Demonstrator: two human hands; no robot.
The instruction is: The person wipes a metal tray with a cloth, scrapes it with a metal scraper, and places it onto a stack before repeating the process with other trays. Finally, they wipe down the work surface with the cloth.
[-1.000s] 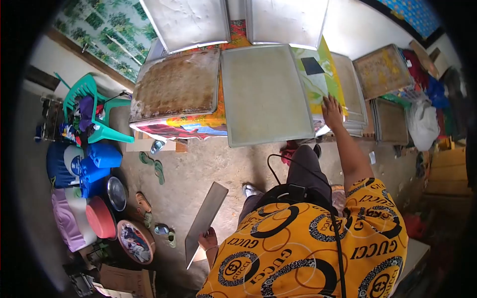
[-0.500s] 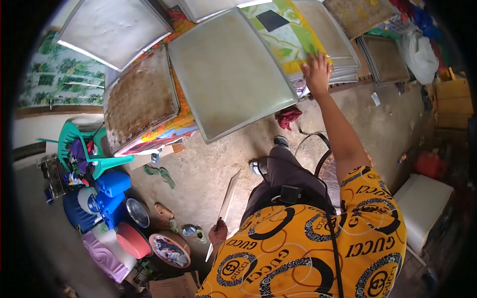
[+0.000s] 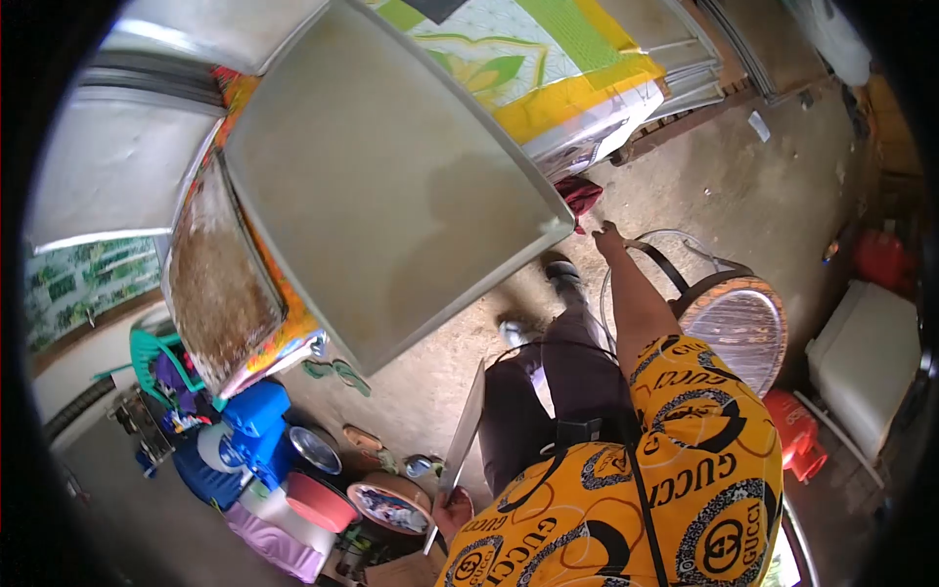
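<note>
My left hand [image 3: 452,513] is closed on the lower end of a thin flat panel [image 3: 463,445], held on edge beside my leg. My right hand [image 3: 608,238] reaches forward near the right corner of a large metal tray [image 3: 391,186], a small gap from it. Its fingers look slightly bent and small in view, and nothing can be made out in them. The tray lies over the table's front edge. Just beyond my right hand a dark red cloth [image 3: 579,196] hangs or lies by the tray corner.
Green-and-yellow covering [image 3: 558,108] spreads on the table. A browned tray [image 3: 220,279] is at the left. Slippers [image 3: 337,374], a pink basin [image 3: 321,501] and a green chair [image 3: 156,354] stand lower left. A round stool [image 3: 738,328] and red gas cylinder [image 3: 790,430] are at the right.
My right hand has left the table's yellow covering and moved down toward the tray's near corner. The view has shifted closer to the large tray. The panel stays in my left hand.
</note>
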